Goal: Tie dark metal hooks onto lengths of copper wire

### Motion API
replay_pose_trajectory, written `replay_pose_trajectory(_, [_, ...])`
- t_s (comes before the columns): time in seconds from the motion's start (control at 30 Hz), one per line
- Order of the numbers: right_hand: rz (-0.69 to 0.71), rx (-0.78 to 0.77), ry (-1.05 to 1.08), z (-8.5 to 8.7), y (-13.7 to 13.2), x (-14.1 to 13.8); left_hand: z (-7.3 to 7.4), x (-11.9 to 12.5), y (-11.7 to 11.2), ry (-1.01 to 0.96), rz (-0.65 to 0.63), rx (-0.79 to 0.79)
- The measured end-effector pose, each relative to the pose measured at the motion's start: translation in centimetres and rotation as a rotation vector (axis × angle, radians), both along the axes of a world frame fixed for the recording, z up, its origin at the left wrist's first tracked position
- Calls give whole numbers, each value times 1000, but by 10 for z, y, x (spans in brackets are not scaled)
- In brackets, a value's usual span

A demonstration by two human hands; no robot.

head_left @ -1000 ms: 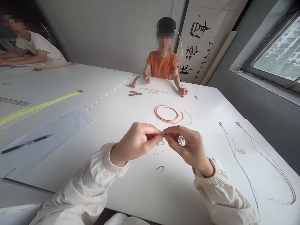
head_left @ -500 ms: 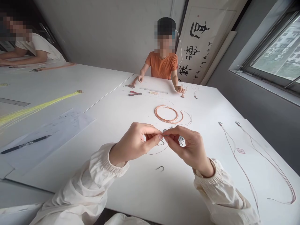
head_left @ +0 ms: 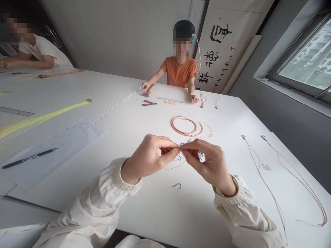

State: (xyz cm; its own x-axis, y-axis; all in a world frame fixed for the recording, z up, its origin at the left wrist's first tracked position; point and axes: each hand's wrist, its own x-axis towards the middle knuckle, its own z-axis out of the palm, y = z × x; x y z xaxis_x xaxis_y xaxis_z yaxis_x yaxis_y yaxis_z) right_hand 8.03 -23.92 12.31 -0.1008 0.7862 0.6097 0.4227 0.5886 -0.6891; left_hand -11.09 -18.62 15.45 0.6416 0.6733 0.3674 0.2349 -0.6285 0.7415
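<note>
My left hand [head_left: 152,155] is closed in a pinch on a fish hook [head_left: 179,158], whose curved bend shows just below the fingertips. Meeting it tip to tip, my right hand [head_left: 210,160] pinches at the shank end, where thin fishing line seems to be held; the fingers cover most of it. A loop of that fishing line [head_left: 172,168] droops under both hands. Behind the right fingers lies a pile of hooks [head_left: 200,156], partly hidden. One loose hook [head_left: 177,186] rests on the white table [head_left: 165,213] nearer to me.
Beyond my hands lies a coil of orange cord [head_left: 183,126]. Two hooks tied to long lines [head_left: 263,137] lie at right. Pliers [head_left: 149,103] sit near a person in orange [head_left: 181,70]. At left are a pen [head_left: 29,158], paper [head_left: 77,137] and yellow strands [head_left: 51,115].
My fingertips have drawn closer together, covering the short piece of shank that showed between them. Across the table, the other person's hands have shifted toward the left.
</note>
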Motion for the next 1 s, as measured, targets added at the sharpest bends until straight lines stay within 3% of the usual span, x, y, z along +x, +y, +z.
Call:
replay_pose_trajectory(0.47, [18, -78, 46, 1, 1, -3, -3, 0, -2, -54, 39, 65])
replay_pose_trajectory(0.67, [-5, -29, 72, 3, 0, -4, 0, -2, -2, -73, 4, 11])
replay_pose_trajectory(1.0, [-127, 132, 9, 0, 3, -12, -4, 2, -6, -166, 211, 52])
